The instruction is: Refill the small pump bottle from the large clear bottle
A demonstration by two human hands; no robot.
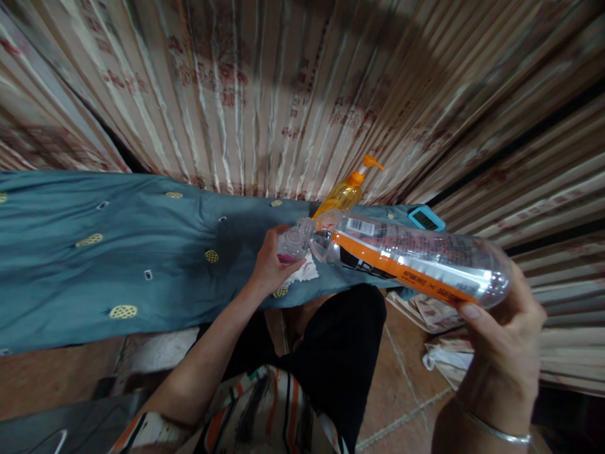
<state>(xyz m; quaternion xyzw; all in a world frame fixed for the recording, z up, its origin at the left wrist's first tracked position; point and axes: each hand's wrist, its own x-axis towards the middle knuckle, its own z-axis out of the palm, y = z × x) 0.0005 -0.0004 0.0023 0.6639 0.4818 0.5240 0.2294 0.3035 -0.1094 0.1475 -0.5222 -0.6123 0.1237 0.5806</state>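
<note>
My right hand (505, 315) grips the base of a large clear plastic bottle (406, 258) with an orange and black label. The bottle is tipped on its side, its neck pointing left. My left hand (270, 261) is wrapped around a small clear bottle (293, 243) with some pink liquid low inside. The two bottle mouths meet or nearly meet; whether they touch I cannot tell. Just beyond them an amber pump bottle (341, 194) with an orange pump top stands on the cloth. A crumpled white tissue (306, 270) lies beneath the small bottle.
A teal cloth with pineapple prints (179, 265) covers the long surface ahead. A light-blue digital timer (426, 218) sits at its right end. Pleated patterned curtains (265, 94) hang right behind. On the tiled floor (401, 378) at right lies a white plastic bag (449, 359).
</note>
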